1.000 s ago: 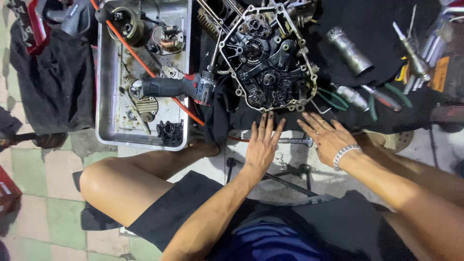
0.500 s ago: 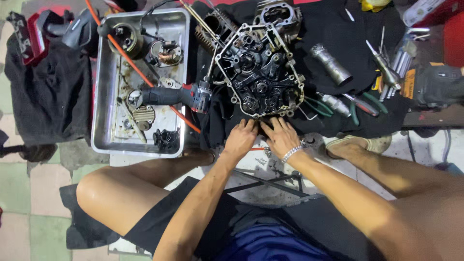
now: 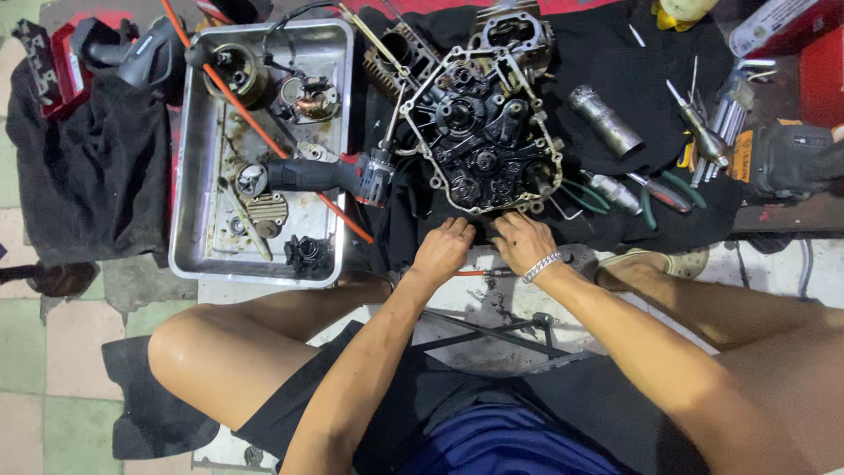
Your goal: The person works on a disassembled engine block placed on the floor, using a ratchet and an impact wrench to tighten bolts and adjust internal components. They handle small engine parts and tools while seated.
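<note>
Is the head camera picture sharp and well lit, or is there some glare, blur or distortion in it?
Head view: mostly sharp, lit evenly from above; bright glare on the steel tray wall and a sheen on the knee; the black cloth and the engine case swallow detail in the dark; the left hand and right hand are clear, not blurred; wide-angle bending shows at the edges.

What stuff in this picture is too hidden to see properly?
Head view only:
- Fingertips of the left hand and right hand: tucked under the engine case edge, so any grip is hidden.
- Small parts in the metal tray: too small and grimy to tell apart.
- Grey tool: cut off by the right edge.
</note>
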